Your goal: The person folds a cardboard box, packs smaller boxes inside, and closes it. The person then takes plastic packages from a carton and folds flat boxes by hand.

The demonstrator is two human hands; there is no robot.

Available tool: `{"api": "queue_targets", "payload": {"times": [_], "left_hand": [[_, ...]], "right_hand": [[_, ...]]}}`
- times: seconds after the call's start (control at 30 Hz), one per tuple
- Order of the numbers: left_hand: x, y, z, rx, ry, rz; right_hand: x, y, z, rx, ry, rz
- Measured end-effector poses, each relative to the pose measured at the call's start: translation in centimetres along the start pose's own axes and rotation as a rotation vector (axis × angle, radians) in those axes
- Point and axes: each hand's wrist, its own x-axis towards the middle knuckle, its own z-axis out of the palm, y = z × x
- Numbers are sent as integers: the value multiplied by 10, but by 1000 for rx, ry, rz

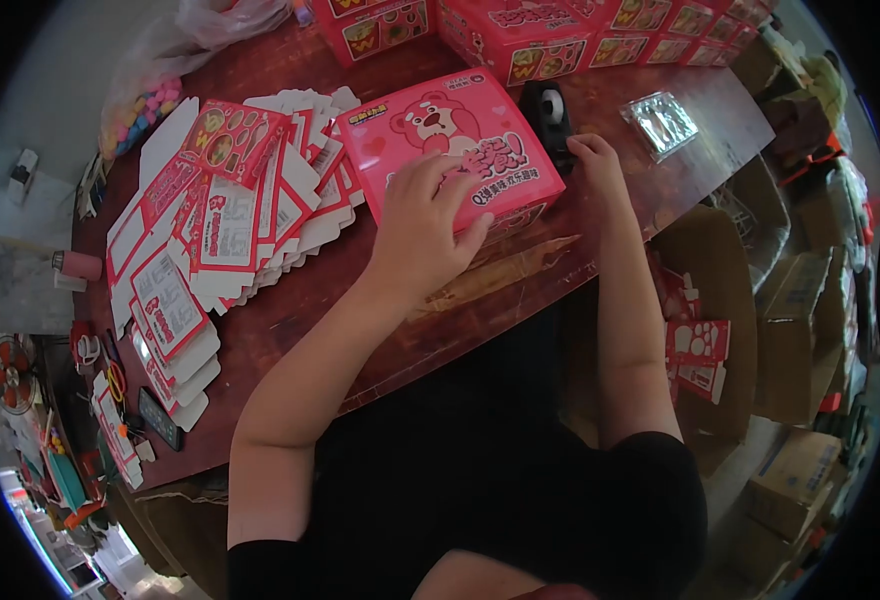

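Observation:
A pink box (430,120) with a bear picture stands closed on the dark red table (380,350). My left hand (425,215) rests on top of the box, fingers apart and bent a little, gripping nothing. To the right of the box is a black tape dispenser (550,115) with a roll of tape. My right hand (594,158) is beside the dispenser, thumb and fingers close together; whether they hold a piece of tape is too small to tell.
Flat printed cartons (225,225) lie heaped at the left. More pink boxes (530,45) line the back edge. A clear packet (665,122) lies at the right, a phone (161,418) and scissors (116,382) at the lower left. An open cardboard box (705,260) stands beyond the table's right edge.

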Motion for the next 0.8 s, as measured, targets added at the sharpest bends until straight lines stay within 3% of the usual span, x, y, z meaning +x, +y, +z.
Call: {"api": "queue_targets", "payload": {"times": [0.1, 0.2, 0.3, 0.5, 0.6, 0.7, 0.8], "left_hand": [[-24, -9, -26, -12, -22, -45], [-52, -30, -23, -70, -17, -64], [-60, -34, -15, -117, 48, -57], [-63, -36, -7, -132, 96, -67], [-63, -35, -6, -131, 115, -60], [-64, -36, -7, -170, 118, -93], [-66, -39, -7, -209, 110, -56]], "right_hand": [[-13, 6, 14, -62, 211, -233], [-21, 27, 25, 387, 269, -385], [-22, 39, 27, 614, 233, -270], [-30, 45, 29, 569, 217, -79], [-34, 44, 26, 436, 186, 9], [-50, 49, 18, -601, 220, -658], [-81, 25, 37, 646, 237, -253]]}}
